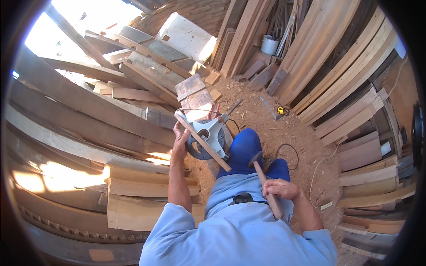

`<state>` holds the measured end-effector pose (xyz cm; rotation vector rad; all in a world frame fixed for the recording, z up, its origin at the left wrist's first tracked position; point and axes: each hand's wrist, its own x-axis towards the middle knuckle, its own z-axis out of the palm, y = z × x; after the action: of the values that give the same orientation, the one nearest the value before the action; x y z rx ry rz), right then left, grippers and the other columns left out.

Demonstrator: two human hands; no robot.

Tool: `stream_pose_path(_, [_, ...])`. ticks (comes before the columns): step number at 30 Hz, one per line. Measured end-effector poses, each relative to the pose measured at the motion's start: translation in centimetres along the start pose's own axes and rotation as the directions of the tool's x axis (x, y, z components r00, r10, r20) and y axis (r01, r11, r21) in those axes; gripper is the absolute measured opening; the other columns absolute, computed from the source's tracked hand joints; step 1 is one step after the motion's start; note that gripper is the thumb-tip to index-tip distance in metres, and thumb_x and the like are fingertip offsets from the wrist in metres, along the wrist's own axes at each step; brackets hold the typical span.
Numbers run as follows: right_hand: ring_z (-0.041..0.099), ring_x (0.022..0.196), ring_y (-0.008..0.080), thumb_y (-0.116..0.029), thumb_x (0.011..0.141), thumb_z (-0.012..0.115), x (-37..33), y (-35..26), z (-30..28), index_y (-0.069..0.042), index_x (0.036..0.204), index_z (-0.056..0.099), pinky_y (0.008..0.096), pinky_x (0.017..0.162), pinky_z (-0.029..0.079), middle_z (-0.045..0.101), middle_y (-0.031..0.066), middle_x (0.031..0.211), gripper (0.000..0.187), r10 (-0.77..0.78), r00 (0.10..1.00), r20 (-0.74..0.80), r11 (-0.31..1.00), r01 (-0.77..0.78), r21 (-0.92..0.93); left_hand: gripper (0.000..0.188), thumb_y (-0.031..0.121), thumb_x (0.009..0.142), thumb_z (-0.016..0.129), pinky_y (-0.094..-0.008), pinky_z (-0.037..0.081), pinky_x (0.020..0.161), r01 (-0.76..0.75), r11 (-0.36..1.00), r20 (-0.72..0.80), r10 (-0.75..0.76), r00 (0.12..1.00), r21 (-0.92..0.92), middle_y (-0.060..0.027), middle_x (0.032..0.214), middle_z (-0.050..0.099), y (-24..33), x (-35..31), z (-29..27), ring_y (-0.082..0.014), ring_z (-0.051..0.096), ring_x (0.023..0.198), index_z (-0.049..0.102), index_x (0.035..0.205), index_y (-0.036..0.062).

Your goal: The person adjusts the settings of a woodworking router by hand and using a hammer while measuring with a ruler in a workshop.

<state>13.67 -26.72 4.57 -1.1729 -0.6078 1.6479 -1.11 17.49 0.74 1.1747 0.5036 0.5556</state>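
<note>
My left hand (pixel 179 141) is closed round the edge of a narrow wooden strip (pixel 202 139). The strip lies slantwise across a grey metal tool part (pixel 216 131) with a round dark base plate, in front of my left knee; how the two are joined I cannot make out. In my right hand (pixel 282 189) is a hammer (pixel 261 174), gripped by its wooden handle, its dark metal head pointing up and away over my lap. A dark cord runs from the metal tool. Behind it lies a worn board (pixel 194 92).
Stacked planks (pixel 88 119) fill the left side, and leaning boards (pixel 317 48) line the right. On the sawdust-covered floor lie a yellow tape measure (pixel 280 110), a black cable loop (pixel 288 156) and a white cord with a socket (pixel 326 205). A white bucket (pixel 269 45) stands at the back.
</note>
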Motion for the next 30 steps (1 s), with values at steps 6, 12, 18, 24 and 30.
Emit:
stream_pose_path(6, [0.063, 0.093, 0.0182, -0.012, 0.093, 0.066, 0.8, -3.2, 3.3, -0.001, 0.139, 0.056, 0.0364, 0.086, 0.052, 0.065, 0.0073, 0.102, 0.049, 0.054, 0.932, -0.358, 0.98, -0.117, -0.159, 0.084, 0.039, 0.099, 0.067, -0.0403, 0.039, 0.111, 0.0, 1.0, -0.065, 0.0, 0.998, 0.011, -0.0193, 0.137, 0.052, -1.4, -0.2, 1.1, -0.0249, 0.05, 0.127, 0.015, 0.155, 0.0057])
stream_pose_path(12, [0.06, 0.114, 0.0491, -0.003, 0.09, 0.059, 0.4, -8.3, 5.3, -0.004, 0.155, 0.038, 0.0497, 0.096, 0.05, 0.058, 0.0309, 0.13, 0.068, -0.579, 0.555, -0.598, 0.626, -0.167, -0.762, 0.101, 0.053, 0.101, 0.057, -0.0414, 0.037, 0.114, -0.066, 0.931, -0.154, 0.129, 0.98, 0.358, -0.0264, 0.145, 0.047, -2.1, -1.8, 0.5, -0.0325, 0.047, 0.136, -0.009, 0.162, 0.0063])
stream_pose_path(18, [0.067, 0.087, 0.0447, -0.015, 0.088, 0.07, 0.6, -10.4, 5.6, -0.002, 0.125, 0.058, 0.0494, 0.075, 0.052, 0.067, 0.0246, 0.099, 0.041, -0.58, 0.628, -0.519, 0.562, -0.153, -0.813, 0.099, 0.035, 0.1, 0.065, -0.0446, 0.045, 0.109, -0.186, 0.811, 0.235, 0.062, 0.97, 0.555, -0.0254, 0.137, 0.056, 1.5, -1.7, -1.2, -0.0316, 0.056, 0.128, -0.009, 0.162, 0.0133])
stream_pose_path(24, [0.068, 0.083, 0.0415, -0.023, 0.086, 0.075, 4.5, -9.4, 6.9, -0.003, 0.113, 0.06, 0.0487, 0.07, 0.053, 0.069, 0.0208, 0.091, 0.037, -0.632, 0.707, -0.318, 0.452, 0.003, -0.892, 0.102, 0.043, 0.09, 0.078, -0.0474, 0.045, 0.109, -0.146, 0.937, 0.183, 0.09, 0.979, 0.316, -0.025, 0.142, 0.049, -0.6, -0.4, -1.5, -0.0337, 0.052, 0.131, 0.01, 0.159, 0.0124])
stream_pose_path(30, [0.069, 0.095, 0.0411, -0.029, 0.088, 0.075, 8.9, -7.8, 8.6, 0.001, 0.121, 0.057, 0.048, 0.078, 0.055, 0.07, 0.023, 0.104, 0.048, -0.535, 0.793, -0.292, 0.48, 0.001, -0.877, 0.114, 0.048, 0.082, 0.084, -0.0457, 0.038, 0.114, -0.041, 0.938, -0.008, 0.046, 0.999, 0.345, -0.0278, 0.14, 0.048, -2.4, -2.5, -0.6, -0.035, 0.049, 0.134, 0.009, 0.154, 0.0005])
